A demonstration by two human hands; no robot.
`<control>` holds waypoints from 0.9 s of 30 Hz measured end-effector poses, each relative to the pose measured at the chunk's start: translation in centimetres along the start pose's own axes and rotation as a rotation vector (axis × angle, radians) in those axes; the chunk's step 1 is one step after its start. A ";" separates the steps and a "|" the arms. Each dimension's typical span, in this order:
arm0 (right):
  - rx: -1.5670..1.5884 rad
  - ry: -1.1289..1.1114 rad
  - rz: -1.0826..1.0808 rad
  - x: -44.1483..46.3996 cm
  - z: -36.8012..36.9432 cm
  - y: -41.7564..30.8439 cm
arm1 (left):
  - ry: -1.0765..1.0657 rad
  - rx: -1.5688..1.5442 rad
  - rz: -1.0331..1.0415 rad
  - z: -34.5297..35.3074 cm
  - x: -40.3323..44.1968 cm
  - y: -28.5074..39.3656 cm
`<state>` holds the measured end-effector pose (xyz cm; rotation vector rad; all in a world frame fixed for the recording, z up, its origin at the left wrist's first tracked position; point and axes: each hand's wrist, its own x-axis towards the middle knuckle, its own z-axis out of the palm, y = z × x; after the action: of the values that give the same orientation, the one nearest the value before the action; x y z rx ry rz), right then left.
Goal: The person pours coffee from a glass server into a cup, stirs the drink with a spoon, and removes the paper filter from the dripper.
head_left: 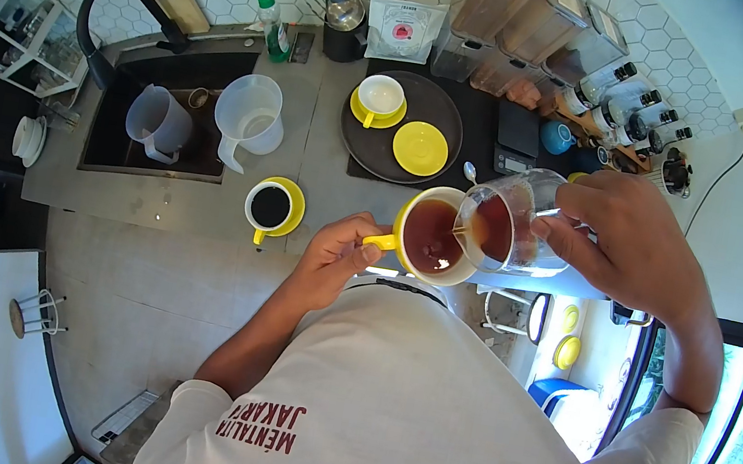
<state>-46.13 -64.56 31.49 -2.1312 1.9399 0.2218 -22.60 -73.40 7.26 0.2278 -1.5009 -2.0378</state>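
My left hand (338,256) grips a yellow cup (381,241) with a pale inside by its handle, fingers closed. Reddish-brown liquid fills much of the cup. A clear glass carafe (528,257), held in my right hand (628,239), tilts over the cup's right side. The same brown liquid lies at its lip, with a thin stream at the spout. Left of the cup, a second cup (251,216) of dark liquid rests on a yellow saucer (297,209) near the counter's front edge. A small metal spoon (469,172) lies behind the carafe.
A dark round tray (370,151) bears a cup (381,90) on a saucer and a bare yellow saucer (421,149). A black scale (516,129) stands to its right. Farther left are a plastic pitcher (250,106) and a sink (98,145) with another pitcher (159,121) inside.
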 end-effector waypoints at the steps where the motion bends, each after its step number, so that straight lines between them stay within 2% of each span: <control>1: 0.000 0.000 0.001 0.0 0.0 0.0 | -0.001 -0.002 0.000 0.0 0.0 0.0; 27: -0.008 -0.002 0.003 -0.4 -0.1 -0.2 | -0.014 -0.023 -0.003 0.3 -0.2 0.1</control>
<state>-45.95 -64.22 31.67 -2.1326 1.9447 0.2328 -22.54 -73.05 7.38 0.2073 -1.4855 -2.0619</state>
